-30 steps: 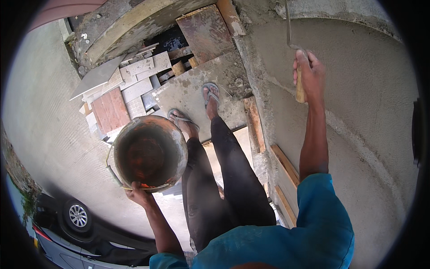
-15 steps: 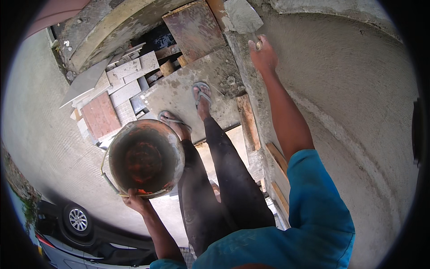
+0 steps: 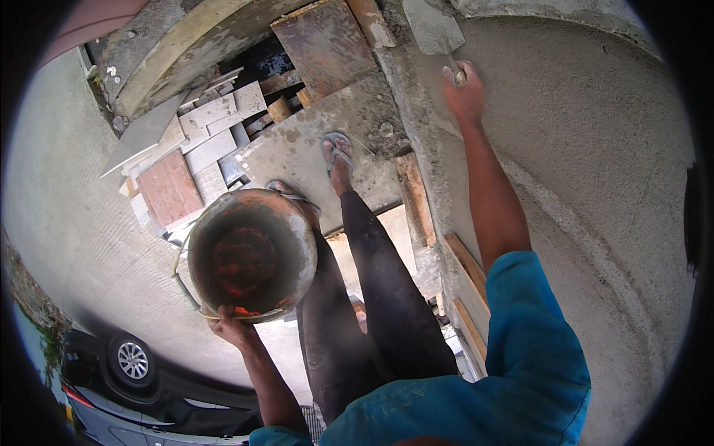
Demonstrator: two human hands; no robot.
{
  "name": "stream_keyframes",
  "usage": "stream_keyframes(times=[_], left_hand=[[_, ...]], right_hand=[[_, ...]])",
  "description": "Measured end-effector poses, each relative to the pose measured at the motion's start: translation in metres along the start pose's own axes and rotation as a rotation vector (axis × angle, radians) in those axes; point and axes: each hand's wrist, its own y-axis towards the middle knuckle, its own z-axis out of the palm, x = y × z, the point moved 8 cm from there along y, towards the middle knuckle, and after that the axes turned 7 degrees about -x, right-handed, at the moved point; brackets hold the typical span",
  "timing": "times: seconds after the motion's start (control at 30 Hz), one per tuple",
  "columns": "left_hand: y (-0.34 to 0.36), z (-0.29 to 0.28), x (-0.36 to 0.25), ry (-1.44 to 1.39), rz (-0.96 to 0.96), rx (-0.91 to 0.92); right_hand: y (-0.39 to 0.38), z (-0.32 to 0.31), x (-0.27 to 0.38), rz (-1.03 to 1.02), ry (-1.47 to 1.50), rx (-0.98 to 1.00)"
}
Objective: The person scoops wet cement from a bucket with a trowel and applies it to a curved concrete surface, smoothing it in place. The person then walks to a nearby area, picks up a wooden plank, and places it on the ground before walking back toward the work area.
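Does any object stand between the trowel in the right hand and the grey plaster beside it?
Nothing visible does. The right hand holds the trowel near the edge of the plaster; the bucket is well away to the left. Whether trowel and plaster touch, I cannot tell.

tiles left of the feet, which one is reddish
The squarish tile up-left of the bucket; its reddish face stands out from the whitish tiles and grey slab beside it.

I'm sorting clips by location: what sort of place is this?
Probably an outdoor building site: a grey flat-bladed metal trowel in the right hand, loosely piled pale and reddish rectangular tiles, and, suggesting open air, a black-and-grey car with a silver-spoked wheel.
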Motion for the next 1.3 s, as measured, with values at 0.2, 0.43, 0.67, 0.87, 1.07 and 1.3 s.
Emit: stream_keyframes(times=[0.2,0.43,0.67,0.87,1.07,1.3], left_hand=[[0.006,-0.008,0.005,-0.061,-0.007,0.034],[-0.005,-0.001,-0.007,-0.080,0.011,0.006],[0.007,-0.024,0.001,-0.032,-0.011,0.000],[0.016,-0.026,-0.006,-0.070,0.043,0.055],[0.002,-0.025,-0.010,-0.100,0.022,0.009],[0.004,-0.027,-0.010,-0.086,0.009,-0.032]], right_hand=[[-0.003,-0.011,-0.013,-0.034,0.058,-0.050],[-0.052,-0.039,0.017,-0.203,-0.007,-0.102],[-0.105,-0.091,0.145,-0.318,0.448,0.475],[-0.068,-0.061,0.140,0.238,0.920,1.047],[-0.083,-0.146,0.125,0.056,0.518,0.266],[-0.059,-0.026,0.107,-0.111,0.249,0.275]])
